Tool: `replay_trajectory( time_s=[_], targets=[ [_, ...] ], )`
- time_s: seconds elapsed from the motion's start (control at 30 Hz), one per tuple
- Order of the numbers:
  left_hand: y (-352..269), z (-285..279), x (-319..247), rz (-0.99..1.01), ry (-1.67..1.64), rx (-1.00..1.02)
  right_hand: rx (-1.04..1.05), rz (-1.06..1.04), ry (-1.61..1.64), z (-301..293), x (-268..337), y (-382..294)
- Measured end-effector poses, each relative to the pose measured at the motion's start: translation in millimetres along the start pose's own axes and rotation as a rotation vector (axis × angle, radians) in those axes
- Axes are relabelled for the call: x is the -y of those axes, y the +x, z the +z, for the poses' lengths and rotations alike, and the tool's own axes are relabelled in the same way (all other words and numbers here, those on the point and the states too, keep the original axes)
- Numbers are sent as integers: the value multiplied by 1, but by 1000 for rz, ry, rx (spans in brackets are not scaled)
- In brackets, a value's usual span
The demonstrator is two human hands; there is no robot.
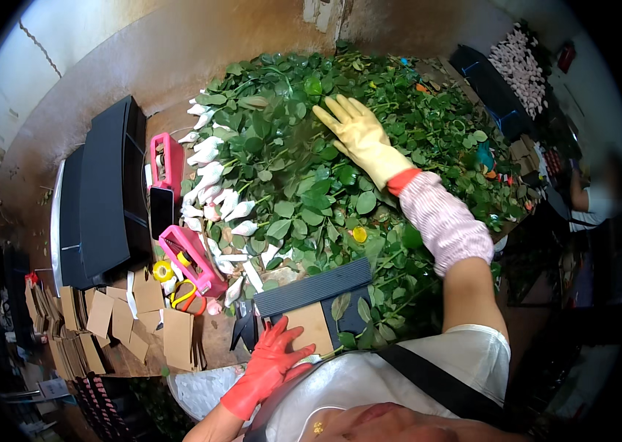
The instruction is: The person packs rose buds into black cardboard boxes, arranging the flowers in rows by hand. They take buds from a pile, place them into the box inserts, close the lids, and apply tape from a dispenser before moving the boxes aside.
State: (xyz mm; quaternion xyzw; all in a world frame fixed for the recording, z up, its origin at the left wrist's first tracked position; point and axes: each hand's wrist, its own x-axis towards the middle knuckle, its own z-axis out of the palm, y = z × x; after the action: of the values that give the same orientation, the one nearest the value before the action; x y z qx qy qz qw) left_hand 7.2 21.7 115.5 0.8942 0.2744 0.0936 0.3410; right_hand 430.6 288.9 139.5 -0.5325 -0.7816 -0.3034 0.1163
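My right hand (363, 138), in a pale yellow rubber glove, reaches over a broad heap of leafy green rose stems (311, 193). Its fingers are spread and nothing shows in them. My left hand (272, 356), in a red rubber glove, lies over a piece of brown cardboard (311, 329). That cardboard rests on a dark corrugated sheet (344, 315), whose ribbed flap (314, 286) is raised. A white-wrapped flower head (311, 359) sits by my left thumb and forefinger; whether they grip it is unclear. More white-wrapped rose heads (209, 174) line the heap's left side.
Two pink tape dispensers (209, 282), a phone (162, 212) and orange-and-yellow scissors (185, 295) lie at the left. Cardboard pieces (178, 340) are stacked near the front edge. Dark corrugated boxes (107, 188) stand beyond. Another person (598, 199) is at far right.
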Motion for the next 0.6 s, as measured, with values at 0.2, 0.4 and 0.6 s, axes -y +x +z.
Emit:
replay_trajectory(
  time_s=[0.2,0.4,0.6],
  targets=[
    [0,-2,-1,10,-22,-21,782,-26,1,1,17,-29],
    [-4,5,2,40,-2,-48,855,-258,355,-50,22,-143],
    [-3,4,2,49,-11,-69,288,401,896,-156,-26,-147]
  ],
)
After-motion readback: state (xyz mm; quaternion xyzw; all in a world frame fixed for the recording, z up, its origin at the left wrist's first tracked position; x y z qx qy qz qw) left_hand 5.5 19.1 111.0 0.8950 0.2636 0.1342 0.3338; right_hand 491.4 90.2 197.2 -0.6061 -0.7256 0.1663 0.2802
